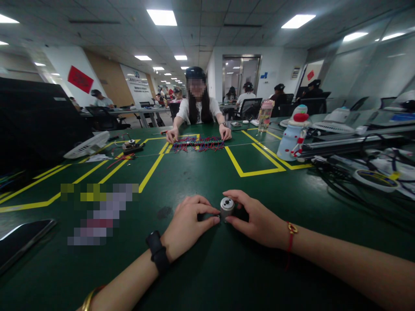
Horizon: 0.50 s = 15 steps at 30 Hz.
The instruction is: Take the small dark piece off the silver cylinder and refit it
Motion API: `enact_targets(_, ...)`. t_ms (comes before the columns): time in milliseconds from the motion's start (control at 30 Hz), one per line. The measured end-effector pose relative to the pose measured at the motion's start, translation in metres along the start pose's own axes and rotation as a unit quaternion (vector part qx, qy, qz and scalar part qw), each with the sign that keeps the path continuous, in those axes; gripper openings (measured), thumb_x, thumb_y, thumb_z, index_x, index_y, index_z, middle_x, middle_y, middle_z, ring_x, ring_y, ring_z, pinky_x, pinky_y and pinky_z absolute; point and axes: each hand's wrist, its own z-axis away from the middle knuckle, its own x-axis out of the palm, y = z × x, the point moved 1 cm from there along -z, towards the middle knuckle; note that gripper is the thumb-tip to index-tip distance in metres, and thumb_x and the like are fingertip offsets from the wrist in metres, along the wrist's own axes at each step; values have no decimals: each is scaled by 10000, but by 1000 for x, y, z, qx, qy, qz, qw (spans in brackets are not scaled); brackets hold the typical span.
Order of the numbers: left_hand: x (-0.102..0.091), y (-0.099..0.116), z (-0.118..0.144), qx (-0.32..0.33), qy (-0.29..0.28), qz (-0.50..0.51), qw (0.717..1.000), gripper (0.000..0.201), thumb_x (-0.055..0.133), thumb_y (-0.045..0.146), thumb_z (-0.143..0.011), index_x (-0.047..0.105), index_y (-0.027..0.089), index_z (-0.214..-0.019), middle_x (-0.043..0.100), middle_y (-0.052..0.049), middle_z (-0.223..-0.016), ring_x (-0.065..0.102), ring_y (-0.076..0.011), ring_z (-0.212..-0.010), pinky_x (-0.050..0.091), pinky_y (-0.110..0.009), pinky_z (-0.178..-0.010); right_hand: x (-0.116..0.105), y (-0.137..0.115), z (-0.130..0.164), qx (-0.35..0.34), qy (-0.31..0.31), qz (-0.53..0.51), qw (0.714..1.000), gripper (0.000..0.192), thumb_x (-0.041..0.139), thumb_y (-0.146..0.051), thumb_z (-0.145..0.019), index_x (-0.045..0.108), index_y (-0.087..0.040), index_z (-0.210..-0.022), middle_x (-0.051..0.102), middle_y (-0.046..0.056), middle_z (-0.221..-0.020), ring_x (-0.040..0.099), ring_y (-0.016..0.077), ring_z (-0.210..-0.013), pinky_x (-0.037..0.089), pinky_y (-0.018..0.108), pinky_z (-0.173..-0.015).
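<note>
A small silver cylinder [227, 209], which looks like a small electric motor, stands upright on the green table. A dark hole and small openings show in its round top. My right hand [256, 216] has its thumb and index finger curved around the cylinder's right side, gripping it. Just left of it, my left hand [193, 220] has thumb and index fingertips pinched near the cylinder's lower side. A tiny piece seems to be at those fingertips, too small to make out. The other fingers of my left hand are bent.
Across the green table [194, 172], a co-worker [198, 103] handles a strip with red and blue wires [199, 144]. A phone [24, 242] lies at left. A blue bottle [290, 140], a pink-lidded bottle [265, 115] and tangled black cables [343, 181] are at right. Yellow tape marks the tabletop.
</note>
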Motion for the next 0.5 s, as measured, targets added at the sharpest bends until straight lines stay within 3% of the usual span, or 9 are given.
enact_targets(500, 0, 0, -2, -9, 1, 10, 1000, 269, 557, 469, -788, 692, 305, -952, 618, -24, -1009, 530, -223, -949, 367, -373, -856, -1, 0, -2, -7, -8, -14, 1000, 546, 592, -272, -771, 407, -205, -1281, 516, 83, -1205, 519, 164, -1046, 433, 327, -902)
